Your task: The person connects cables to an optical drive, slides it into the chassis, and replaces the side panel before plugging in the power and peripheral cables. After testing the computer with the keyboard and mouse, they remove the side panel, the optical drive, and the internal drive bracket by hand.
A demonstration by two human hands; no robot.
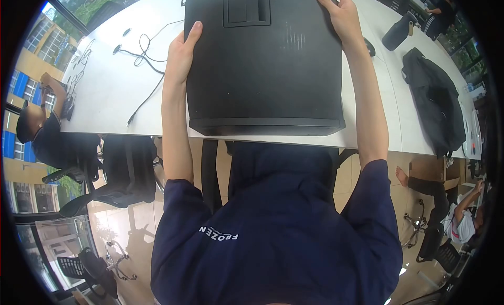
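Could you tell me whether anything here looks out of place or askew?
The black computer case lies flat on its side at the near edge of the white table, gripped by left hand and right hand; a loose cable sprawls beside it.

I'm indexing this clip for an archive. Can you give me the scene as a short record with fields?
setting: long white table, seen from above
left hand: grip on the left edge of the black computer case
right hand: grip on its right edge, near the far corner
case: lies flat by the table's near edge
also on table: loose cables, black bag, dark bottle
others: one seated person at the left, another person at the right
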